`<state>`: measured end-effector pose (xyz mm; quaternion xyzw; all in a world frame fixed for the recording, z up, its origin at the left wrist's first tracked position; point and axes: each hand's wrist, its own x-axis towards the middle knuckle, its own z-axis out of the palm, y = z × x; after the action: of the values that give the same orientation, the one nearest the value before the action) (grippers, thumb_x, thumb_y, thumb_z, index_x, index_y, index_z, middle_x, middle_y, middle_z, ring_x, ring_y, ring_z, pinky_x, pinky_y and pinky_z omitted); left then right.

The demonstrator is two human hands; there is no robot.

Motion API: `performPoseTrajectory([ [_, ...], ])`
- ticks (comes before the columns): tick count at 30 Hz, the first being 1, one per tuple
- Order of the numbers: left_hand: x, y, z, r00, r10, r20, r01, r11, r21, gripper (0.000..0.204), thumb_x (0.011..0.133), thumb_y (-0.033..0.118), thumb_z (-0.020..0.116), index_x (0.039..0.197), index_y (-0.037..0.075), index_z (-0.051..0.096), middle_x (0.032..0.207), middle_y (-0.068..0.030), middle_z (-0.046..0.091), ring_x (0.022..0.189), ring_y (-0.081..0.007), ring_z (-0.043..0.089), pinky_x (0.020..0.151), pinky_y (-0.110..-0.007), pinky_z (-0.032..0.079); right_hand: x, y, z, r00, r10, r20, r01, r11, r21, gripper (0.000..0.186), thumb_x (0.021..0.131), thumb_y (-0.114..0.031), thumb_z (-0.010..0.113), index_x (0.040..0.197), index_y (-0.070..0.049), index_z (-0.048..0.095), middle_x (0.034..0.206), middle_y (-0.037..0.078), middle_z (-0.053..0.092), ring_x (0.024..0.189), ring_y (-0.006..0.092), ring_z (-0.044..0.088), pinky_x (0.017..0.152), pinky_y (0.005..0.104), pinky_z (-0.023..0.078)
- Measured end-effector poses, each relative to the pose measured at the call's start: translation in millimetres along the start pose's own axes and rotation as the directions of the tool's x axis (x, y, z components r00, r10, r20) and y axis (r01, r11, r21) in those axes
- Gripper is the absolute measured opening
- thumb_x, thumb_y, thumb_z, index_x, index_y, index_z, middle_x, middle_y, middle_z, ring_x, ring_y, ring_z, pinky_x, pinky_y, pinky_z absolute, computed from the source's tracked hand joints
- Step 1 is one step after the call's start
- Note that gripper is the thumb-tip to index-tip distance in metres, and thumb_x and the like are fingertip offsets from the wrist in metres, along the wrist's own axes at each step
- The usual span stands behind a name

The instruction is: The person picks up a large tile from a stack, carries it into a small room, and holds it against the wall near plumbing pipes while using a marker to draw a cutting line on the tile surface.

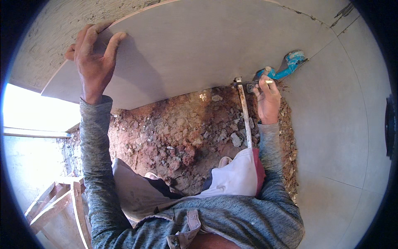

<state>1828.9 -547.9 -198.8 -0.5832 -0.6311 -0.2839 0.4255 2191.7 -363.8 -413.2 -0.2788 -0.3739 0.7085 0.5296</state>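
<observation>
Apparently the work is partway along: on the right, grey panels (331,124) meet at thin joints and look already set, while the large grey slab (186,50) in front of the person seems to be where the effort is now. Its far right edge sits close against those panels, but its left edge overlaps a rough cement-like surface (41,50), so I would judge its placing as not yet finished. Bare rubble (178,141) shows below its near edge, and that stretch looks uncovered.

As for the 2 hands, the left hand (96,62) pinches the slab's upper left edge, fingers hooked over the rim and thumb laid on its face. The right hand (268,99) is curled near the slab's near right corner, pinching a slim pale-tipped stick (269,81); whether it also grips the dark strip (242,83) beside it, I cannot tell. So the slab spans the space between and beyond the hands, held at the left. A blue handle (293,62) lies just past the right fingertips, and a pale rod (244,108) runs from the slab's near edge toward the person's right knee
</observation>
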Motion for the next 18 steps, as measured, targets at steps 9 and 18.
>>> performPoseTrajectory([
  [9, -1, 2, 6, 1.000, -0.022, -0.011, 0.022, 1.000, 0.017, 0.032, 0.077, 0.019, 0.083, 0.107, 0.012, 0.071, 0.101, -0.0040, 0.069, 0.093, -0.0177, 0.064, 0.088, -0.034, 0.041, 39, 85, -63, 0.989, 0.143, -0.046, -0.147, 0.984, -0.099, 0.026, 0.095, -0.026, 0.067, 0.104, -0.001, 0.065, 0.087, 0.001, 0.064, 0.075, 0.0114, 0.061, 0.064, 0.0253, 0.049],
  [18, -11, -10, 2, 0.997, -0.064, 0.051, 0.070, 0.990, -0.124, 0.032, 0.080, 0.012, 0.081, 0.109, 0.005, 0.070, 0.100, -0.0063, 0.067, 0.090, -0.0189, 0.062, 0.080, -0.032, 0.047, 87, 258, -116, 0.998, 0.042, 0.043, -0.025, 0.939, -0.344, 0.020, 0.094, -0.020, 0.066, 0.097, 0.000, 0.068, 0.077, -0.001, 0.059, 0.069, 0.0106, 0.057, 0.061, 0.0292, 0.048],
])
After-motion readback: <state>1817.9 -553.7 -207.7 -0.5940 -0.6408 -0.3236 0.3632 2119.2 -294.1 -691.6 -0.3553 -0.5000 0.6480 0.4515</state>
